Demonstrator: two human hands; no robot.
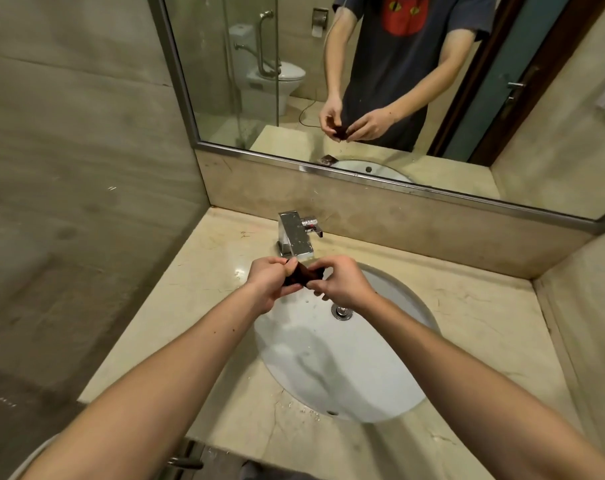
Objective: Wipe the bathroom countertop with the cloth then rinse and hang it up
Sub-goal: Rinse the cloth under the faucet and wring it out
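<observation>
As the cloth [302, 277] is held above the sink [328, 362] | left hand [269, 287] pinches 1 end | right hand [344, 284] pinches the other

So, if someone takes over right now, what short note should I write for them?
The left hand and the right hand both pinch the dark cloth, bunched, over the sink, in front of the faucet.
No water is seen running.
The countertop shows droplets; whether wiping is finished cannot be told.
To do: rinse if needed, wring, hang the cloth up.
</observation>
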